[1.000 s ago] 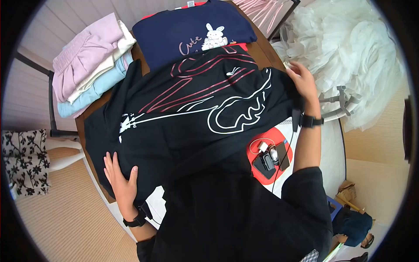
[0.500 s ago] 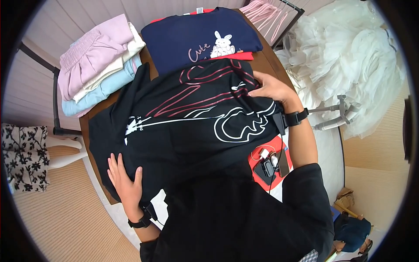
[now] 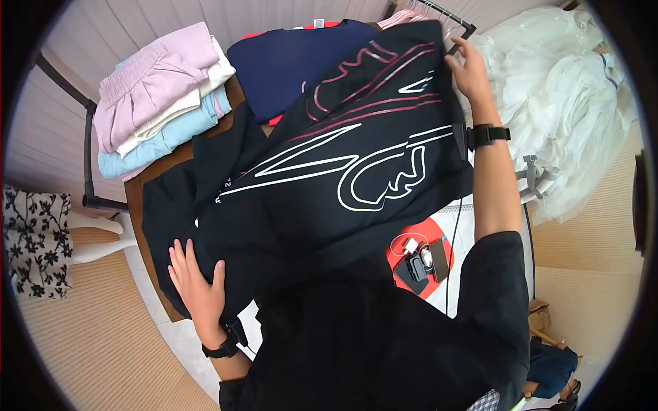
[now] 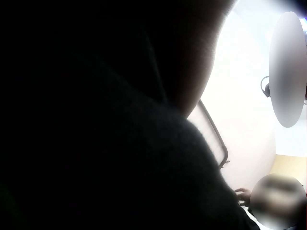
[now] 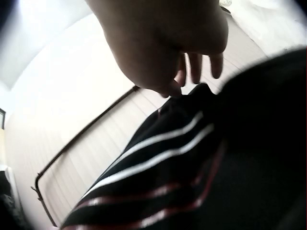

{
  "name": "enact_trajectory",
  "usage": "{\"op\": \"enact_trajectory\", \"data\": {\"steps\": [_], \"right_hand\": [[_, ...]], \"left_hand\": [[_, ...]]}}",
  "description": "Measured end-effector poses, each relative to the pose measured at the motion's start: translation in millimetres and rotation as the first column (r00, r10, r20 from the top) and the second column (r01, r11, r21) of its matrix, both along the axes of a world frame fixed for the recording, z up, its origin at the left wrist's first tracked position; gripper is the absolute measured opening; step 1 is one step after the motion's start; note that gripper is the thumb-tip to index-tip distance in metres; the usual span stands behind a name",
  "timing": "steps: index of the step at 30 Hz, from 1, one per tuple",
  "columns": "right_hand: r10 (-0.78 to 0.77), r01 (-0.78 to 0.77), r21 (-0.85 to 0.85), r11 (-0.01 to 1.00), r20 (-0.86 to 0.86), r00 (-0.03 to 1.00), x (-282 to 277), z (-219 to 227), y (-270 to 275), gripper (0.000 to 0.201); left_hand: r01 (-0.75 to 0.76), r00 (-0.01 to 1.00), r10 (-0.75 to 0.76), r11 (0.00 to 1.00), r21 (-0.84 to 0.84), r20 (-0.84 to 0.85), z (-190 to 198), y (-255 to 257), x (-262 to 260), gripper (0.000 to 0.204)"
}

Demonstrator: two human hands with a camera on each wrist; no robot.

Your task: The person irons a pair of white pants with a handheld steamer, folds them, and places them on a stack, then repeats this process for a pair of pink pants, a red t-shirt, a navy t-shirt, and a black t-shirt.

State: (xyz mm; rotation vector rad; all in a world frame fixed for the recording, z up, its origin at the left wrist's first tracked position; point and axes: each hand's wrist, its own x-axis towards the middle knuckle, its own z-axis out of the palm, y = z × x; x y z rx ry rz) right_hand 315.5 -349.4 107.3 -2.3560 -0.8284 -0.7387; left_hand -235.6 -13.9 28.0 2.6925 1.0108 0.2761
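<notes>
A black shirt (image 3: 295,226) with white and dark red outline prints is spread across the table, its right side raised and drawn toward the upper right. My left hand (image 3: 199,284) rests flat on its lower left part, fingers extended. At the raised right edge, my right hand (image 3: 471,72) pinches the cloth by the thumb. The right wrist view shows the shirt (image 5: 158,158) peaking at the thumb, with several fingers of the right hand (image 5: 168,48) hanging past it. Dark shapes fill most of the left wrist view and hide the left hand's fingers.
Folded pink, cream and light blue clothes (image 3: 154,89) are stacked at the back left. A folded navy top (image 3: 288,61) lies behind the shirt, partly covered. White tulle (image 3: 555,103) hangs at right. Small electronics lie on a red seat (image 3: 439,236) near my body.
My right hand came inward over the print, then moved out to the upper right, lifting and stretching the shirt's right side over the navy top's rabbit picture. The left hand stayed on the shirt.
</notes>
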Motion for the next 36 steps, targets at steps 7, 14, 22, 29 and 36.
{"op": "enact_trajectory", "data": {"steps": [7,14,22,29,36], "right_hand": [[-0.177,-0.023,-0.242,0.97,-0.768,0.616,-54,-25,-68,0.056],[-0.307,0.162,-0.262,0.951,-0.745,0.593,-124,-44,-136,0.056],[0.016,0.12,0.136,0.983,-0.726,0.688,-218,-66,-161,0.051],[-0.145,0.129,-0.068,0.989,-0.388,0.91,-229,-85,-151,0.021],[0.171,0.005,0.445,0.895,-0.354,0.919,-190,-16,-124,0.016]], "left_hand": [[-0.005,1.0,0.004,1.0,-0.02,-0.011,1,0,1,0.07],[-0.001,0.999,0.001,1.0,-0.012,-0.04,-4,15,-3,0.07],[0.044,0.995,-0.041,0.999,-0.029,0.094,7,3,-13,0.052],[0.276,0.96,-0.28,0.949,-0.152,-0.005,23,-17,-8,0.068],[0.306,0.948,-0.315,0.942,-0.134,-0.052,29,-18,-5,0.071]]}}
